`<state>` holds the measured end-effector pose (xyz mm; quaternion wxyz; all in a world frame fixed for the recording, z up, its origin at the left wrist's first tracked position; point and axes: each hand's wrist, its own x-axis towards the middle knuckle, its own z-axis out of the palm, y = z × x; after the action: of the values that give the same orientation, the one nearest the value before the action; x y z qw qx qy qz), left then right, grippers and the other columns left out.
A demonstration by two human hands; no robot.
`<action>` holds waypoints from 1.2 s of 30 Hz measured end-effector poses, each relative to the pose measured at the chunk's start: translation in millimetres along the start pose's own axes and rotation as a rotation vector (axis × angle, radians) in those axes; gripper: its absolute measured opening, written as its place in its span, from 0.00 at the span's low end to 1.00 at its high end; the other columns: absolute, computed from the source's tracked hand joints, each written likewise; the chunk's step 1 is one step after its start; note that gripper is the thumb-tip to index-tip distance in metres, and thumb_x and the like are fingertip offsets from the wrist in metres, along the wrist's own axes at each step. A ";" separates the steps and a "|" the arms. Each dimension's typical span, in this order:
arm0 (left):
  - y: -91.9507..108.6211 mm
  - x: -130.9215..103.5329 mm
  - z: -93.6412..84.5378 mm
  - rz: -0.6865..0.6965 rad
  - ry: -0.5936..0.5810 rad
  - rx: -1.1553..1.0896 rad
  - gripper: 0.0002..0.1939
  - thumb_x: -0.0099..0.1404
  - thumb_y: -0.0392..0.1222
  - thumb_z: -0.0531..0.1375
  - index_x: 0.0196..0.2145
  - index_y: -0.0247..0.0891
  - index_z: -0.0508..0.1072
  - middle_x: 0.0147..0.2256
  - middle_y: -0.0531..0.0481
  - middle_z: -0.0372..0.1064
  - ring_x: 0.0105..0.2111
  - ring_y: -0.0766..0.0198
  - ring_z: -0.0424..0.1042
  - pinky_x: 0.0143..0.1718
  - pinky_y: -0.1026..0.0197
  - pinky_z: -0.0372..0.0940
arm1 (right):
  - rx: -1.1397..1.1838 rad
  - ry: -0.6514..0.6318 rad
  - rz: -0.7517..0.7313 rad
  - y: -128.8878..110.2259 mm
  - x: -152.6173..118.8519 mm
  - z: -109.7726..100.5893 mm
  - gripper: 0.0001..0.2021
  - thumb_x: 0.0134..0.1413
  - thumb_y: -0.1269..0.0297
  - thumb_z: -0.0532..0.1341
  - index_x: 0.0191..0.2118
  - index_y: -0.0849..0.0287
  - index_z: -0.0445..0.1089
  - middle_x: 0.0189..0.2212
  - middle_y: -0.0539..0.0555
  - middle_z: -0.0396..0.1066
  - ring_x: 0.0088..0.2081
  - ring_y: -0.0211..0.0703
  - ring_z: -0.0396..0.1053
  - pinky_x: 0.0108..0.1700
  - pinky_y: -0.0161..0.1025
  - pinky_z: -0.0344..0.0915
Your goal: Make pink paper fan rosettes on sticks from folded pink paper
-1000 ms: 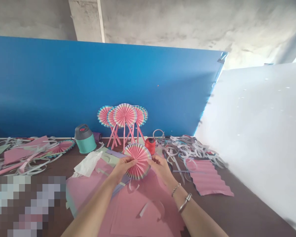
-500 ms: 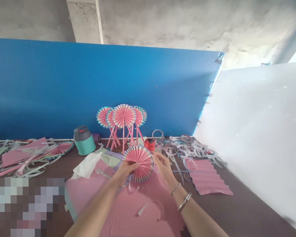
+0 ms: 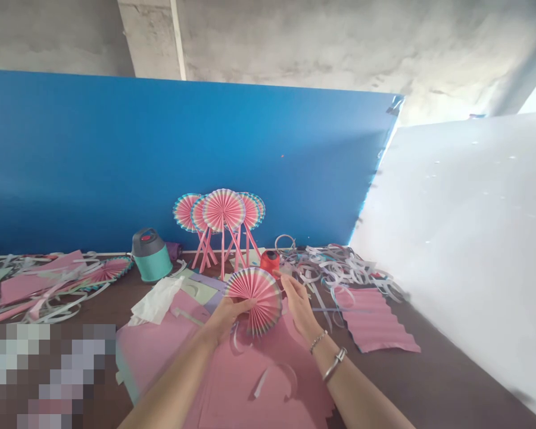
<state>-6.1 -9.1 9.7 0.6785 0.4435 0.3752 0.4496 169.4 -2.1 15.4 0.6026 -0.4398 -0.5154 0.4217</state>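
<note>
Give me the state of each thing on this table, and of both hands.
Fan in hand: spread, pleated
Left hand: pinching that fan
Right hand: fingers bent at its edge, contact unclear
Fans behind: open, upright on pink sticks
Teal container: upright, lid on
Red spool: upright
White tissue: crumpled
Pink sheet at right: creased, lying spread
Strips at right: curled, tangled

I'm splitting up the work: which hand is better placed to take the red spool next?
Right, likely: the right hand looks nearer the red spool, while the left hand grips the pleated pink fan.
</note>
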 end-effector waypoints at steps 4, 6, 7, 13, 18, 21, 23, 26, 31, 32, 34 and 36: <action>-1.5 0.6 0.3 -0.008 -0.006 -0.003 0.20 0.46 0.46 0.69 0.35 0.31 0.76 0.34 0.40 0.76 0.34 0.54 0.74 0.36 0.57 0.67 | 0.017 -0.015 -0.016 -1.7 0.3 2.4 0.13 0.45 0.53 0.63 0.31 0.59 0.72 0.26 0.52 0.69 0.30 0.41 0.64 0.34 0.37 0.61; -2.1 0.9 0.1 -0.020 -0.025 -0.016 0.20 0.46 0.47 0.69 0.35 0.31 0.76 0.34 0.39 0.76 0.34 0.53 0.74 0.36 0.56 0.67 | 0.039 -0.003 -0.011 -1.9 1.3 3.1 0.13 0.43 0.54 0.65 0.28 0.60 0.71 0.24 0.51 0.68 0.28 0.39 0.63 0.32 0.36 0.60; -2.4 1.0 0.1 -0.019 -0.035 -0.026 0.20 0.46 0.48 0.68 0.35 0.31 0.76 0.33 0.39 0.76 0.33 0.53 0.74 0.35 0.56 0.67 | 0.052 0.009 -0.006 -2.0 2.0 3.0 0.13 0.43 0.54 0.65 0.28 0.60 0.70 0.24 0.50 0.68 0.28 0.39 0.62 0.32 0.36 0.60; -0.6 0.9 1.6 0.029 -0.019 -0.095 0.20 0.51 0.51 0.65 0.34 0.31 0.76 0.32 0.39 0.75 0.31 0.56 0.74 0.31 0.59 0.66 | 0.072 0.065 -0.004 -3.1 4.4 -0.5 0.12 0.43 0.55 0.65 0.29 0.60 0.70 0.25 0.51 0.68 0.28 0.39 0.62 0.30 0.36 0.60; -0.7 4.7 -1.0 0.091 0.072 -0.133 0.15 0.51 0.47 0.65 0.31 0.32 0.75 0.33 0.41 0.76 0.32 0.58 0.74 0.32 0.60 0.66 | 0.059 0.098 0.011 -2.1 3.5 -1.1 0.13 0.41 0.54 0.65 0.27 0.59 0.70 0.21 0.48 0.66 0.23 0.36 0.59 0.25 0.34 0.56; -2.3 7.0 -3.3 0.096 0.094 -0.153 0.14 0.48 0.45 0.66 0.32 0.33 0.76 0.34 0.42 0.76 0.34 0.57 0.74 0.33 0.60 0.66 | 0.070 0.112 0.021 -0.2 4.0 -0.8 0.13 0.41 0.54 0.65 0.27 0.59 0.69 0.21 0.48 0.66 0.23 0.36 0.59 0.24 0.33 0.55; -3.1 7.4 -3.8 0.080 0.091 -0.158 0.14 0.47 0.43 0.66 0.32 0.33 0.76 0.34 0.42 0.76 0.34 0.57 0.74 0.33 0.61 0.66 | 0.073 0.116 0.029 0.3 4.5 -0.9 0.14 0.41 0.53 0.65 0.27 0.59 0.69 0.22 0.49 0.66 0.23 0.36 0.59 0.23 0.33 0.55; -3.5 6.4 -2.8 0.045 0.112 -0.175 0.13 0.47 0.41 0.66 0.31 0.32 0.76 0.33 0.42 0.76 0.34 0.57 0.74 0.34 0.61 0.66 | 0.076 0.118 0.045 -1.4 4.6 -1.3 0.14 0.41 0.53 0.64 0.28 0.60 0.70 0.23 0.50 0.67 0.23 0.36 0.60 0.23 0.33 0.55; -2.4 5.4 -1.3 -0.014 0.170 -0.213 0.15 0.46 0.41 0.67 0.32 0.31 0.75 0.29 0.43 0.76 0.30 0.57 0.75 0.30 0.61 0.66 | -0.006 0.092 0.038 -7.6 1.8 -2.5 0.16 0.46 0.53 0.61 0.38 0.58 0.70 0.30 0.53 0.70 0.28 0.40 0.64 0.28 0.36 0.60; -1.8 5.3 -1.6 -0.023 0.186 -0.216 0.15 0.45 0.40 0.67 0.32 0.32 0.75 0.29 0.43 0.76 0.29 0.57 0.75 0.29 0.61 0.67 | -0.066 0.081 -0.013 -7.9 1.1 -2.9 0.16 0.47 0.55 0.61 0.41 0.57 0.69 0.33 0.54 0.70 0.31 0.41 0.65 0.31 0.37 0.62; -0.2 5.0 -2.5 -0.035 0.214 -0.211 0.14 0.45 0.39 0.67 0.32 0.33 0.75 0.28 0.45 0.76 0.28 0.59 0.74 0.26 0.62 0.66 | -0.241 0.042 -0.190 -6.6 0.2 -3.8 0.14 0.47 0.62 0.60 0.42 0.56 0.68 0.42 0.56 0.67 0.42 0.46 0.65 0.41 0.42 0.63; 1.6 4.3 -3.5 -0.039 0.211 -0.198 0.13 0.45 0.39 0.67 0.31 0.33 0.74 0.26 0.46 0.76 0.26 0.60 0.74 0.25 0.63 0.66 | -0.448 -0.038 -0.389 -3.3 0.0 -5.0 0.13 0.45 0.69 0.59 0.41 0.55 0.68 0.49 0.58 0.62 0.50 0.50 0.59 0.50 0.47 0.58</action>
<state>-8.4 -3.7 9.6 0.6846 0.3171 0.4067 0.5151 174.6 -3.4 18.2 0.5503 -0.4467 -0.6814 0.1824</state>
